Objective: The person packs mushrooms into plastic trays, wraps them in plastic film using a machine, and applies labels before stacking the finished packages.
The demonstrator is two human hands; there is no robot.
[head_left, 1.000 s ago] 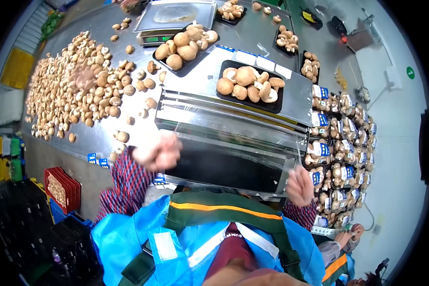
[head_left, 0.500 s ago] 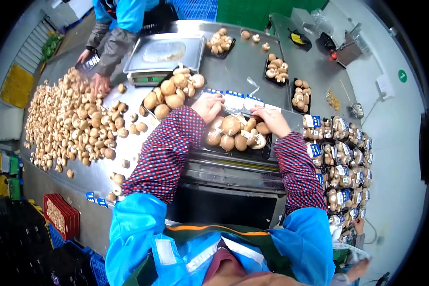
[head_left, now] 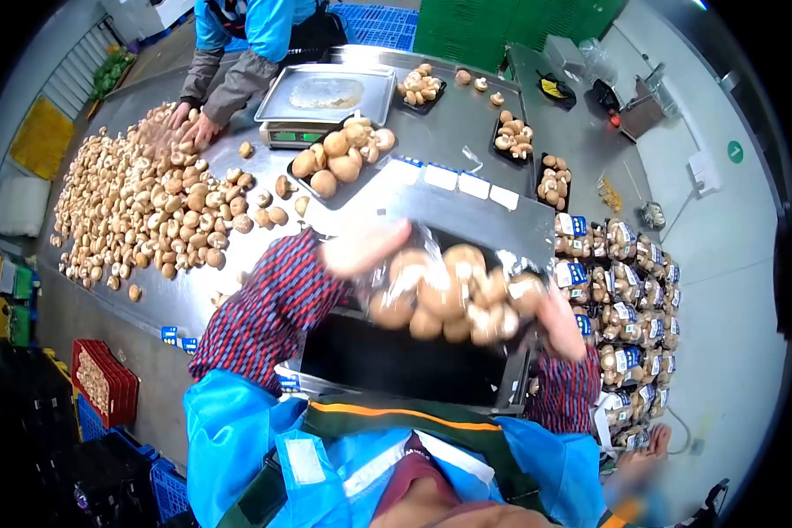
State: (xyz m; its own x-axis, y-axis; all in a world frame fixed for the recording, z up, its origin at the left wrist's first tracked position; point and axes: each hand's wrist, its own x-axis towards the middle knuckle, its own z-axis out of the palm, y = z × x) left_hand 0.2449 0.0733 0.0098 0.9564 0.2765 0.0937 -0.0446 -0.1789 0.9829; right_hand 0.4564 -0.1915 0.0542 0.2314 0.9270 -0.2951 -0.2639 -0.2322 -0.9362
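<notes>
A tray of brown mushrooms [head_left: 444, 295] under clear film is held up above the wrapping machine [head_left: 405, 365]. My left hand [head_left: 365, 251] grips its left end, and my right hand [head_left: 561, 324] grips its right end; both are blurred by motion. Beyond the tray, a row of blue-and-white labels [head_left: 473, 185] lies on the steel table. An unwrapped black tray heaped with mushrooms [head_left: 341, 160] stands to the left, in front of the scale [head_left: 326, 92].
A large mushroom pile [head_left: 150, 202] covers the left of the table [head_left: 185, 308], with a co-worker's hands [head_left: 194, 123] in it. Stacked wrapped packs [head_left: 625, 326] stand at the right. Smaller trays [head_left: 512, 138] sit at the back. Another person's hand [head_left: 658, 440] shows at lower right.
Both my hands have lifted the mushroom tray and brought it nearer, away from the labels. The co-worker's hands are now together on the pile, and the dark tray one of them held is out of sight.
</notes>
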